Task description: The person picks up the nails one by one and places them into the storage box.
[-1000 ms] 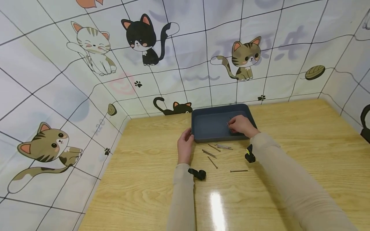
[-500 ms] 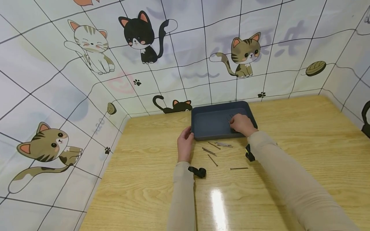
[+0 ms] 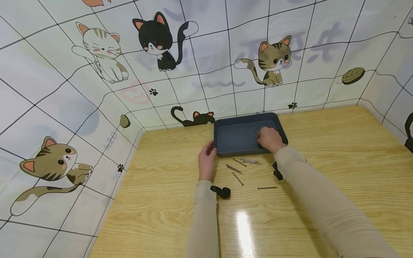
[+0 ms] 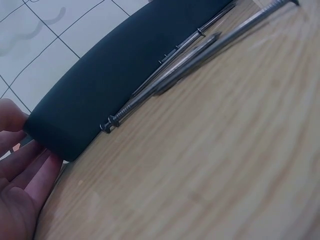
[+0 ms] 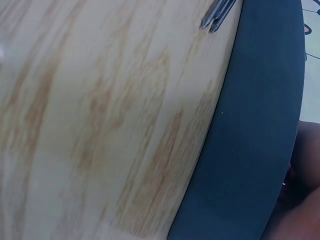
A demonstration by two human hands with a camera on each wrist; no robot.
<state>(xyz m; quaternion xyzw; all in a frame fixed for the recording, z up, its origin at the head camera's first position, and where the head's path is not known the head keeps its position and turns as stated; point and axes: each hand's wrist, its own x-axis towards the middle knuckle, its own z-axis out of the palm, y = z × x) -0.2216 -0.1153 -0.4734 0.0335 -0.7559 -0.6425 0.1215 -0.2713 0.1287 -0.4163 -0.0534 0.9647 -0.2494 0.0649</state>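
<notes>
A dark blue-grey tray (image 3: 235,141) stands on the wooden table. My left hand (image 3: 207,163) holds its near left corner, with fingertips against the outer wall (image 4: 75,115) in the left wrist view. Inside the tray's right part, my right hand (image 3: 271,139) has curled fingers, pinching a thin nail (image 3: 257,136) whose lower end is hidden. Beside these fingers, thin nails (image 3: 257,129) lie on the tray floor. The right wrist view catches only part of the right hand (image 5: 305,185) behind the tray wall.
Several loose nails lie in front of the tray, including a pair (image 3: 233,169), a slanted one (image 3: 237,178) and a cluster (image 3: 250,161). One nail (image 3: 267,188) lies apart, nearer the front. A cat-patterned wall covering (image 3: 219,82) rises behind the tray.
My right hand has shifted slightly right and down within the tray, and the nails beside its fingertips show more clearly. The left hand stays at the tray corner.
</notes>
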